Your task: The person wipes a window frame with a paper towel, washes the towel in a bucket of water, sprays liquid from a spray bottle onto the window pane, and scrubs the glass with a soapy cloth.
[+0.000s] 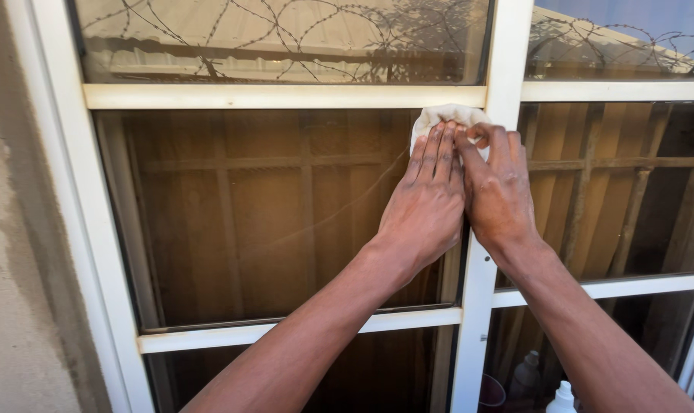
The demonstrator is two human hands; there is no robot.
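A white-framed window [286, 96] fills the view, divided by a horizontal bar and an upright post [494, 229] into several panes. Behind the glass [248, 222] brown wooden slats are seen, and coils of barbed wire [286, 23] are seen through the upper panes. A rough plastered wall [18, 268] is found at the far left. Two bare forearms are raised from below toward the middle pane's upper right corner.

The left hand [427, 203] is laid flat, fingers together and extended, pressed onto a white cloth [442, 116] against the glass. The right hand [498, 187] is set just beside it, touching it, with fingers curled over the cloth's right edge where the post is met. The cloth is thus pinned beneath both grips; only its bunched upper part is shown above the fingertips, just under the horizontal bar.

A white bottle cap [563, 394] is seen at the bottom right.
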